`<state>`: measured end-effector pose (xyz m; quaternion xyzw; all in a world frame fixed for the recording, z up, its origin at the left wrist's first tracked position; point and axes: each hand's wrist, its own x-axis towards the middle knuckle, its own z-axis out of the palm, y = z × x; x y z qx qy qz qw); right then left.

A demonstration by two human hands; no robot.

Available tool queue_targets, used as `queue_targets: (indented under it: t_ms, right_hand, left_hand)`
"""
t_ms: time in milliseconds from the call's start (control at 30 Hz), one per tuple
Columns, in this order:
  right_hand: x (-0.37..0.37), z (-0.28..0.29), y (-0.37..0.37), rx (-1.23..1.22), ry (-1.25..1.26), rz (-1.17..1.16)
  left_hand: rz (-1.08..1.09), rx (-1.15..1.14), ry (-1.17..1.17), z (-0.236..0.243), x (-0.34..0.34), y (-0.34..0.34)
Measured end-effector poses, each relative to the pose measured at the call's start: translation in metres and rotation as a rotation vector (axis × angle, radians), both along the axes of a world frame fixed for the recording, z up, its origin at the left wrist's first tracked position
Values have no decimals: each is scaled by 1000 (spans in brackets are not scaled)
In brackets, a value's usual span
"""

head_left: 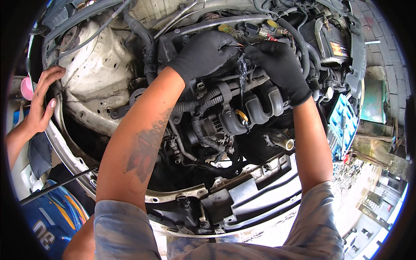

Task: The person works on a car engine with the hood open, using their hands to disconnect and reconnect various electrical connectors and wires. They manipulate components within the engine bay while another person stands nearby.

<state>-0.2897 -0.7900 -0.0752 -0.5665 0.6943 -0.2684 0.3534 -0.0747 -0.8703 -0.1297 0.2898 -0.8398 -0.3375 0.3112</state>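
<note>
Both of my hands wear black knit gloves and meet over the engine, fingertips nearly touching. My left hand [206, 54] is closed in a pinch on a thin wire, and a small orange spot shows at its fingertips. Facing it, my right hand [277, 65] also pinches the wire from the other side. Below the fingertips hangs a wire bundle [242, 71] wrapped in shiny black tape. Under it lie the black intake manifold [271, 102] and a corrugated hose [212, 95]. A yellow dipstick loop [242, 115] sticks up nearby. The exact grip on the wire is partly hidden.
A battery [331, 45] sits at the far right of the engine bay. A blue tool case [342, 123] rests at the right edge. Another person's hand [43, 99] leans on the left fender, near a black prop rod [58, 186]. The metal front crossmember [260, 190] runs nearest me.
</note>
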Motion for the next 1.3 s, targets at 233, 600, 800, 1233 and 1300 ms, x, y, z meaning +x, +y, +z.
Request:
queue_targets:
  t_ms: [233,600,800,1233,1300]
  right_hand:
    - [14,19,8,-105,514,192]
    - [17,14,1,-50,628,81]
    - [5,4,10,-97,463,94]
    - [-28,-10,35,80,-490,289]
    - [-21,-15,35,30,-454,271]
  left_hand:
    - [-18,131,-91,3,-1,0]
    - [55,335,199,-14,-8,2]
    - [148,225,165,-8,-8,7]
    - [85,-15,-34,10,-3,14]
    - [64,-42,-63,10,-3,14]
